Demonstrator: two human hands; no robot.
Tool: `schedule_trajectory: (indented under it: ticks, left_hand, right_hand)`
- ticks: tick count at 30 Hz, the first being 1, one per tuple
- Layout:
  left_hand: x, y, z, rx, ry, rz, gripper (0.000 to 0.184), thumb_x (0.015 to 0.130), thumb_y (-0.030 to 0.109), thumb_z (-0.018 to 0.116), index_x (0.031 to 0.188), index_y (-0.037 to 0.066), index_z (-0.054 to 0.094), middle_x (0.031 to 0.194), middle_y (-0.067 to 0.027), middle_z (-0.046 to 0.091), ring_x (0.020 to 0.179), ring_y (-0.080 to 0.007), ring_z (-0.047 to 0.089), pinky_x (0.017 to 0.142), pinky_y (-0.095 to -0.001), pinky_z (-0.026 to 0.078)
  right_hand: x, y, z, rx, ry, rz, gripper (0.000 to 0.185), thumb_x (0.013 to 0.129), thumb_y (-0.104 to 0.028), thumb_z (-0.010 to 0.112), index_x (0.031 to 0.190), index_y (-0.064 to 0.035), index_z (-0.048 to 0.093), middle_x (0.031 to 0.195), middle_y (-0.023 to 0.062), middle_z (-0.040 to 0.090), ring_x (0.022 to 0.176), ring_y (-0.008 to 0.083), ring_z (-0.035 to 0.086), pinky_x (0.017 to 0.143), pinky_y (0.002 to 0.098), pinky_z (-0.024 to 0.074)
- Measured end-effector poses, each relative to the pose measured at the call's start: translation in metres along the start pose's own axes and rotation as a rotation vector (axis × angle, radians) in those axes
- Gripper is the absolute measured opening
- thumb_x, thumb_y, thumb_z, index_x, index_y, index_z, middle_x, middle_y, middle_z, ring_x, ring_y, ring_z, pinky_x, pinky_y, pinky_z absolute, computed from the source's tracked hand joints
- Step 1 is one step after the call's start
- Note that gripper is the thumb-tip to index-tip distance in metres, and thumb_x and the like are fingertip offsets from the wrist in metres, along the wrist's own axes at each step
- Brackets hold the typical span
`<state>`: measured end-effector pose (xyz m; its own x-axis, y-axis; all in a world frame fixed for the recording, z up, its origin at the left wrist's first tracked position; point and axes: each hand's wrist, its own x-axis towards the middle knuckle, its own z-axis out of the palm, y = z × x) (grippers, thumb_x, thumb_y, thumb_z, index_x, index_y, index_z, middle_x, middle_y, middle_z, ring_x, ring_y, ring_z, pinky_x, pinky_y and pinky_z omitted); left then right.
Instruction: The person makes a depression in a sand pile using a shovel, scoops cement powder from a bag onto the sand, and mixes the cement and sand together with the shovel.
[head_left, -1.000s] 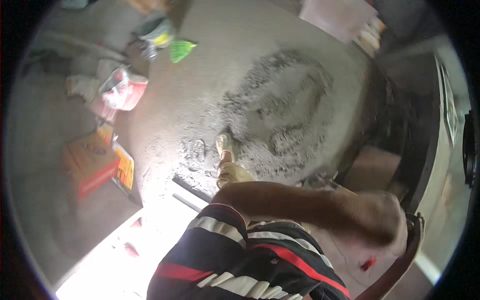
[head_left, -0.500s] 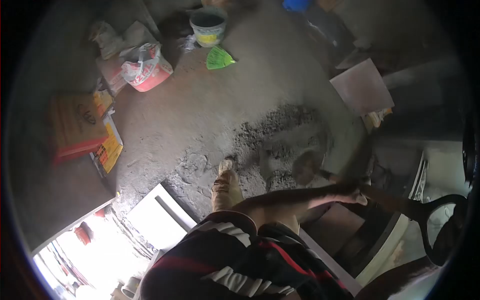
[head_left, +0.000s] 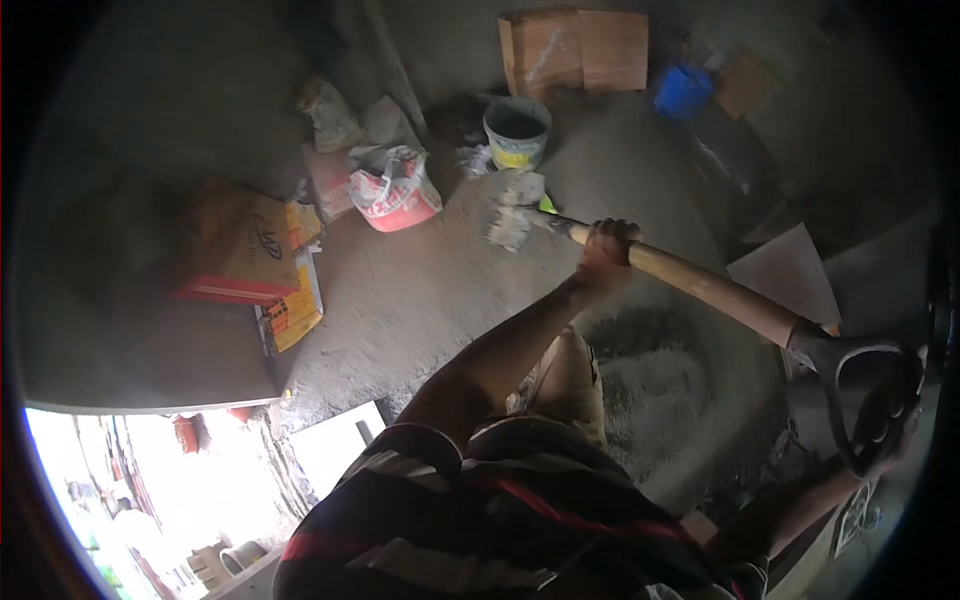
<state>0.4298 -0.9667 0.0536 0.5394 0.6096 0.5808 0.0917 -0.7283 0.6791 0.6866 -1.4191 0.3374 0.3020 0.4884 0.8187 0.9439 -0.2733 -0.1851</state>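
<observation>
A shovel (head_left: 715, 288) with a wooden shaft is held up across the view, its blade (head_left: 515, 210) to the left. Blurred grey material shows on the blade, in front of the bucket. My left hand (head_left: 607, 250) wraps round the lower shaft, close to the blade. At the far right, in shadow, my right hand (head_left: 887, 425) is closed on the dark D-shaped grip (head_left: 835, 375). Below the shaft, a patch of dark grey mix (head_left: 655, 390) lies on the floor beside my leg.
A bucket (head_left: 517, 135) with a yellow label stands beyond the blade. Left of it are a red-and-white sack (head_left: 395, 195) and a cardboard box (head_left: 245, 240). A square board (head_left: 788, 270) lies at right, a blue container (head_left: 684, 92) farther back. Bright light enters at lower left.
The shovel has swung up and left, from the dark mix at my feet to near the bucket, my left hand moving with it. The view has shifted too.
</observation>
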Motion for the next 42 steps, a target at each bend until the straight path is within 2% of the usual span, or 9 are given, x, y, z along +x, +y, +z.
schedule_trajectory:
  ticks: [4, 5, 8, 11, 14, 20, 30, 35, 42]
  left_hand:
    - [0.057, -0.039, -0.015, 0.136, -0.105, -0.057, 0.023, 0.073, 0.007, 0.063, 0.095, 0.009, 0.06, 0.093, -0.0117, 0.062, 0.096, -0.034, 0.058, 0.089, -0.0456, 0.043]
    - [0.074, -0.054, -0.014, 0.152, -0.088, -0.058, 0.023, 0.073, 0.007, 0.063, 0.095, 0.009, 0.06, 0.093, -0.0117, 0.062, 0.096, -0.034, 0.058, 0.089, -0.0456, 0.043]
    - [0.123, -0.104, 0.004, 0.303, -0.123, 0.016, 0.028, 0.072, 0.007, 0.064, 0.099, 0.009, 0.062, 0.097, -0.0116, 0.062, 0.098, -0.0328, 0.058, 0.089, -0.0465, 0.043]
    - [0.154, -0.139, 0.025, 0.385, -0.082, 0.099, 0.025, 0.074, 0.003, 0.063, 0.098, 0.007, 0.063, 0.094, -0.0139, 0.063, 0.097, -0.0354, 0.06, 0.085, -0.0462, 0.047]
    - [0.212, -0.169, 0.023, 0.457, -0.191, 0.013, 0.027, 0.073, 0.002, 0.062, 0.1, 0.007, 0.063, 0.094, -0.015, 0.062, 0.096, -0.0362, 0.06, 0.085, -0.047, 0.047]
    - [0.26, -0.21, 0.008, 0.656, 0.126, -0.082, 0.028, 0.074, 0.003, 0.061, 0.101, 0.009, 0.066, 0.102, -0.0133, 0.061, 0.107, -0.0351, 0.057, 0.094, -0.0471, 0.044]
    - [0.3, -0.265, -0.074, 0.686, 0.417, -0.208, 0.022, 0.073, 0.014, 0.072, 0.093, 0.011, 0.064, 0.098, -0.0115, 0.063, 0.098, -0.0375, 0.058, 0.082, -0.0473, 0.046]
    - [0.297, -0.331, -0.118, 0.71, 0.491, -0.262, 0.023, 0.074, 0.016, 0.069, 0.096, 0.01, 0.064, 0.101, -0.0109, 0.061, 0.099, -0.0367, 0.057, 0.083, -0.0492, 0.045]
    - [0.253, -0.462, -0.192, 0.648, 0.48, -0.439, 0.029, 0.072, 0.019, 0.073, 0.099, 0.009, 0.064, 0.103, -0.0169, 0.06, 0.099, -0.0421, 0.057, 0.084, -0.052, 0.046]
  right_hand:
    - [0.053, -0.017, 0.127, 0.324, -0.035, -0.107, 0.052, 0.1, -0.026, 0.056, 0.14, 0.0045, 0.047, 0.115, 0.0152, 0.064, 0.098, 0.025, 0.066, 0.083, 0.0347, 0.0544]
    - [0.055, 0.013, 0.145, 0.727, -0.107, 0.336, 0.05, 0.1, -0.025, 0.056, 0.14, 0.0045, 0.047, 0.11, 0.0125, 0.064, 0.092, 0.0219, 0.064, 0.078, 0.0327, 0.0526]
    - [0.074, 0.061, 0.254, 1.066, 0.179, 0.956, 0.051, 0.099, -0.023, 0.055, 0.142, 0.0036, 0.045, 0.093, 0.0046, 0.056, 0.069, 0.0138, 0.053, 0.062, 0.0253, 0.0428]
    - [0.091, 0.102, 0.301, 1.253, -0.456, 0.559, 0.06, 0.091, -0.033, 0.065, 0.141, -0.0041, 0.048, 0.088, 0.0048, 0.056, 0.056, 0.0128, 0.051, 0.05, 0.024, 0.0396]
    - [0.121, 0.11, 0.357, 1.259, -0.431, 0.512, 0.061, 0.088, -0.033, 0.067, 0.139, -0.0038, 0.048, 0.09, 0.0061, 0.058, 0.055, 0.0122, 0.052, 0.048, 0.0247, 0.0393]
    - [0.194, 0.096, 0.425, 1.098, -0.366, 0.632, 0.043, 0.089, -0.002, 0.056, 0.131, -0.0021, 0.05, 0.092, 0.0038, 0.057, 0.063, 0.0055, 0.047, 0.055, 0.0193, 0.0376]
    - [0.265, -0.003, 0.506, 0.902, -0.41, -0.174, 0.06, 0.074, -0.007, 0.08, 0.129, -0.0007, 0.057, 0.114, 0.0131, 0.067, 0.105, 0.0237, 0.066, 0.088, 0.0346, 0.0521]
    - [0.31, -0.082, 0.556, 0.955, -0.484, -0.516, 0.052, 0.061, 0.002, 0.085, 0.108, -0.0059, 0.065, 0.103, 0.0087, 0.068, 0.084, 0.0225, 0.065, 0.074, 0.0333, 0.0508]
    - [0.318, -0.211, 0.656, 0.974, -0.773, -0.405, 0.05, 0.067, 0.009, 0.078, 0.113, -0.0035, 0.063, 0.115, 0.0104, 0.062, 0.107, 0.0207, 0.06, 0.093, 0.0345, 0.0473]
